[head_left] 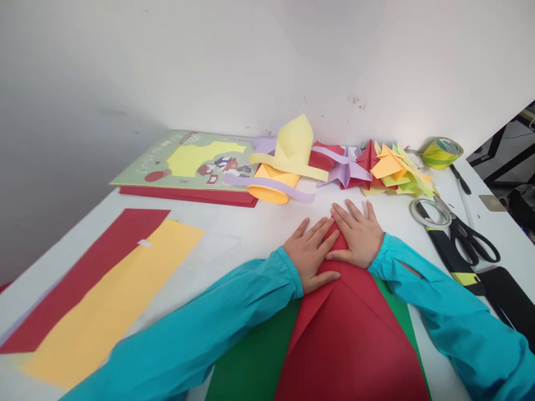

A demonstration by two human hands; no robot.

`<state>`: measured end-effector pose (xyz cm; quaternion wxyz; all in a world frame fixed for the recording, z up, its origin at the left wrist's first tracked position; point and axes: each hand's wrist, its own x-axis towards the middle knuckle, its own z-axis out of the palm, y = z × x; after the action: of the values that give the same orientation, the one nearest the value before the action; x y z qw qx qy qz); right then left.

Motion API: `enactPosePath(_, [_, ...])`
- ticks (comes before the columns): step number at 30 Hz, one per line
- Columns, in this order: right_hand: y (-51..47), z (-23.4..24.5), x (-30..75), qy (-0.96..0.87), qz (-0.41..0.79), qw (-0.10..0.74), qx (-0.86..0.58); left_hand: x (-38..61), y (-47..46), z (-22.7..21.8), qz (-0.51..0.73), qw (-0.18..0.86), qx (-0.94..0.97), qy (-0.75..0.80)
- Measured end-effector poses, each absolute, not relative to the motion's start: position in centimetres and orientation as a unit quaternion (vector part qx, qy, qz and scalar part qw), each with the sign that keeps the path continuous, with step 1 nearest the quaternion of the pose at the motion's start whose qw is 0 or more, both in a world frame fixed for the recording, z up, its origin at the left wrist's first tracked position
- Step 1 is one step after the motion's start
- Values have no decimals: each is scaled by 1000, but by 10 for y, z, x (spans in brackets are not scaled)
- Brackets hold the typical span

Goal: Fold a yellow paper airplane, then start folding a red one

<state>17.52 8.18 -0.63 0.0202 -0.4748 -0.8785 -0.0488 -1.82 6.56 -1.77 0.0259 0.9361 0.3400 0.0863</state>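
A large sheet of red paper [355, 345], folded toward a point at its far end, lies in front of me on a green sheet [254, 345]. My left hand [311, 253] rests on the left side of the folded tip, fingers stretched out and spread, the thumb lying across the crease. On the right side of the same tip, my right hand [357, 234] lies flat with its fingers apart. Both hands press on the paper without gripping it, their fingers close together at the tip. Part of the far end is hidden under them.
Red [96, 267] and orange paper strips [121, 301] lie at left. Behind are a printed pad [159, 161], rolled paper [295, 139] and folded paper shapes [393, 167]. At right are a tape roll [442, 151], a clear tape roll [413, 210], scissors [463, 234] and a black-and-yellow cutter [449, 253].
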Motion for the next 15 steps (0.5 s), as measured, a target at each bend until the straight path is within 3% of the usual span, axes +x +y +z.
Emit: enactPosePath(15, [81, -6, 174, -875, -47, -4, -481, -17, 66, -17, 95, 40, 933, 344])
